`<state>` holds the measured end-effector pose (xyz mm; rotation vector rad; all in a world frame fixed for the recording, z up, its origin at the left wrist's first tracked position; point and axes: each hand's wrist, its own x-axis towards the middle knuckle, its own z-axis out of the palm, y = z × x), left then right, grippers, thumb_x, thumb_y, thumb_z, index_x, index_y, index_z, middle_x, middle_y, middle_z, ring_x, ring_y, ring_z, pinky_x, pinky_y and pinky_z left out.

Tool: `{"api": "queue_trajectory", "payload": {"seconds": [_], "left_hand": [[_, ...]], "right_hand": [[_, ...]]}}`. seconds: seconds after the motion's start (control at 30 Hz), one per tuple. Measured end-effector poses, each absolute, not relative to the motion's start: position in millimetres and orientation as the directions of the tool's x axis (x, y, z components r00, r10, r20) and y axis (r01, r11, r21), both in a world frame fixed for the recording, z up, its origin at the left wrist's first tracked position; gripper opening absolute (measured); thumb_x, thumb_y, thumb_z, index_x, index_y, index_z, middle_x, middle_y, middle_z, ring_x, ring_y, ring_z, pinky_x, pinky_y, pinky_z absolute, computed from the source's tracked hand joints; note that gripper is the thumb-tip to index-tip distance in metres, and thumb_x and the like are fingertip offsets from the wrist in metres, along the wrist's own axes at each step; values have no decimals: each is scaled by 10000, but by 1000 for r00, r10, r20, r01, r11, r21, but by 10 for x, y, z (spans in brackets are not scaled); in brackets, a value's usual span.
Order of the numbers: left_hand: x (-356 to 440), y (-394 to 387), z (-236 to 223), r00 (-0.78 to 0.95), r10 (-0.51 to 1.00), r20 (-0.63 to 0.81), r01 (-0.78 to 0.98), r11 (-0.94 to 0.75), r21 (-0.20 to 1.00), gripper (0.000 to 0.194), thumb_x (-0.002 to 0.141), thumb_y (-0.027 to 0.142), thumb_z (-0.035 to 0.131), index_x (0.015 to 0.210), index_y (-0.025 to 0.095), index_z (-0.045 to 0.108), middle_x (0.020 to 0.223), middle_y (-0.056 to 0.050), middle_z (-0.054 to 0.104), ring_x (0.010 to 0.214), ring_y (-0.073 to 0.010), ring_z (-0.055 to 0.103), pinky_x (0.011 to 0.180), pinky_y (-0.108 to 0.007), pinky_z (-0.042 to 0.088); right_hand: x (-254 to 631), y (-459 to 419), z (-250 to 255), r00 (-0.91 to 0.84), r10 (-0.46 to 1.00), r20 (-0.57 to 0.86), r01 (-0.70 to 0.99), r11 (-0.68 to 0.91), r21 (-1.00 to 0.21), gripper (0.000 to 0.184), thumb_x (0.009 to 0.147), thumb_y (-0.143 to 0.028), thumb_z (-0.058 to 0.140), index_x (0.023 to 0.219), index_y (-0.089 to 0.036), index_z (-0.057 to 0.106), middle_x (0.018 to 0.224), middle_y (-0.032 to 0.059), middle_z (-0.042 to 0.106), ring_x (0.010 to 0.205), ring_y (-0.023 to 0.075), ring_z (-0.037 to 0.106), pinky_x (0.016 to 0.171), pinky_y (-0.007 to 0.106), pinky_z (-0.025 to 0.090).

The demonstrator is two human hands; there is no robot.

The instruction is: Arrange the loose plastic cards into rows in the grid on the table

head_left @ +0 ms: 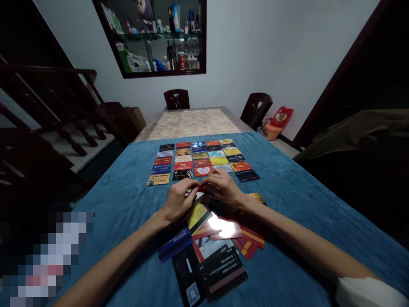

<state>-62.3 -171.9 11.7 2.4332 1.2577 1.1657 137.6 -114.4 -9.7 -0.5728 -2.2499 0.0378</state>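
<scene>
My left hand (180, 198) and my right hand (225, 187) meet over the middle of the table. Their fingertips pinch a thin reddish card (201, 185), seen nearly edge-on and mostly covered by the fingers. Below them lies a loose, overlapping pile of cards: a yellow card (197, 216), a blue card (175, 243), a black card (223, 270) and several red ones (247, 245). A bright glare hides part of the pile. Just beyond my hands, several columns of cards lie face up, with a white-heart card (203, 171) closest to my fingers.
A blue cloth (121, 204) covers the near part of the table; its far end shows a patterned top (198, 121). Dark chairs (177, 99) stand around it. By the right wall sits an orange tub (271, 132) with a red bag (283, 116). Shelves (159, 36) hang behind.
</scene>
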Motion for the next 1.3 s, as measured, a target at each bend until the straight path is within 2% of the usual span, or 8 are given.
{"api": "queue_trajectory", "payload": {"seconds": [0.13,0.27,0.5,0.6,0.7,0.93,1.07,1.3], "left_hand": [[-647,-1688,86,342,737,583,637,-638,433,133,912,147,514,934,178,641,879,-32,723,787,-151,680,754,-271,554],[-694,-1650,51,316,751,580,671,-609,422,129,898,141,504,926,186,621,863,-24,713,768,-152,676,732,-263,548],[-796,-1588,-87,357,781,513,718,-581,384,424,880,90,472,1284,203,528,1073,-55,731,951,-177,705,857,-296,563],[-809,-1572,-129,371,762,531,707,-602,371,358,894,97,458,1227,181,560,1121,-77,724,1004,-188,701,890,-313,563],[-802,-1568,-119,338,771,539,707,-586,396,291,909,107,455,1163,183,576,1064,-59,731,947,-176,706,853,-297,569],[-804,-1569,-34,260,774,578,705,-561,434,273,886,104,495,1127,198,581,1002,-31,732,862,-166,705,809,-287,574],[-800,-1568,-22,253,769,588,696,-566,442,268,884,102,490,1119,200,574,988,-28,729,845,-164,704,791,-282,575],[-809,-1551,-64,249,746,617,715,-571,402,330,888,119,518,1208,198,540,1046,-45,725,887,-171,706,828,-301,583]], "right_hand": [[1404,-1102,-151,-599,406,691,404,898,-177,141,973,-263,577,1010,-198,696,865,62,726,846,203,555,738,320,391],[1467,-1044,-222,-646,452,615,473,870,-142,180,963,-219,565,1105,-186,670,975,87,733,919,220,561,763,331,378],[1474,-1009,-287,-677,493,546,576,817,-23,201,972,-196,535,1147,-188,635,1056,93,728,933,223,570,776,338,352],[1460,-1038,-252,-673,495,550,594,804,2,273,954,-182,566,1225,-189,598,1093,105,709,955,234,571,784,343,365],[1448,-1082,-202,-668,502,550,619,784,37,323,931,-195,597,1253,-178,580,1112,119,681,967,252,563,804,358,383],[1444,-1127,-151,-660,500,560,655,749,104,425,883,-238,642,1293,-165,557,1146,140,627,1022,282,522,865,399,398],[1458,-1111,-167,-643,479,597,661,741,118,425,869,-254,656,1274,-156,574,1137,144,620,1019,286,513,852,399,403],[1478,-1109,-156,-622,431,654,644,757,113,365,893,-204,550,1250,-135,586,1161,162,609,1022,286,494,853,413,423]]}}
